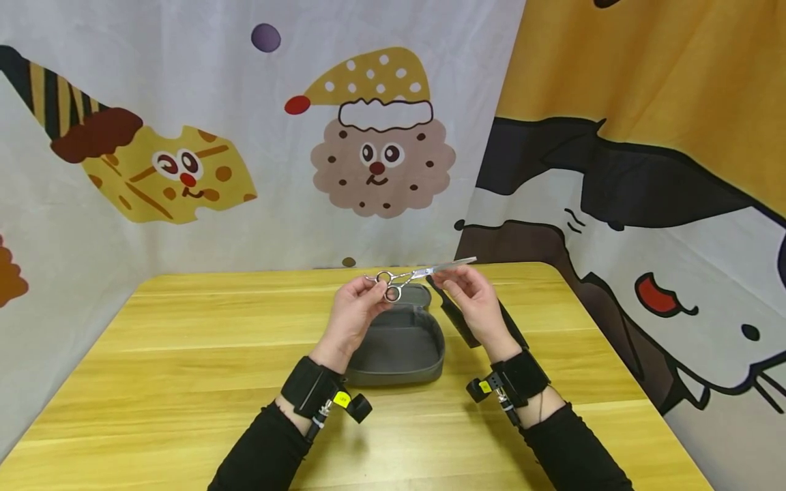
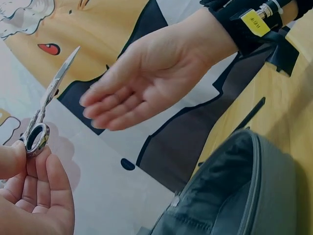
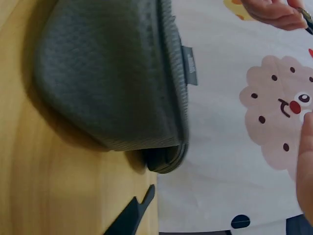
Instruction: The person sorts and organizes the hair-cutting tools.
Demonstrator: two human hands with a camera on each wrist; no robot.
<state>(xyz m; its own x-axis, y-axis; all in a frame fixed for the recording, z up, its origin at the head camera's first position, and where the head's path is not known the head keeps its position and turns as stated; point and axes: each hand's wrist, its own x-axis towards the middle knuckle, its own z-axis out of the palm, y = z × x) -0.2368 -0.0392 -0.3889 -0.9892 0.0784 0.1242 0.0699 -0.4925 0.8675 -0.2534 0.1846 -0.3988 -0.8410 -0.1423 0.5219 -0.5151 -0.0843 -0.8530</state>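
My left hand (image 1: 351, 314) pinches the ring handles of a pair of silver hairdressing scissors (image 1: 424, 273), raised above the table. Their slim blades (image 2: 59, 76) look closed and point away from the left fingers. Close to the blade end is my right hand (image 1: 480, 308); the left wrist view shows it apart from the scissors, fingers extended and holding nothing. Below both hands a grey zippered case (image 1: 396, 375) stands with its lid folded back. In the right wrist view the case's outer side (image 3: 102, 73) fills much of the picture, and only parts of both hands appear.
A black comb-like tool (image 1: 457, 319) lies on the table right of the case, with another dark strip (image 1: 513, 329) partly behind the right hand. The wooden table (image 1: 202, 354) ends at a cartoon-printed curtain (image 1: 245, 232) behind and to the right.
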